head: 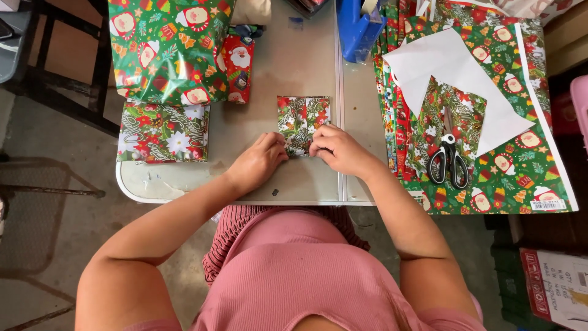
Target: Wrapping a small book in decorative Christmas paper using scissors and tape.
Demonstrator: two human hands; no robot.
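At table edge (184,184), both hands on small wrapped box (302,116).

Small flat parcel (301,122), wrapped in green, red and white festive paper, roughly square. Lay flat near table centre, just left of the tabletop seam. Near edge, at six o'clock, pinched under fingers at both lower corners.

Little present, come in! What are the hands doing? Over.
Left hand and right hand both pressing near edge of small wrapped present. Present flat on table. Scissors off right, nothing in the way.
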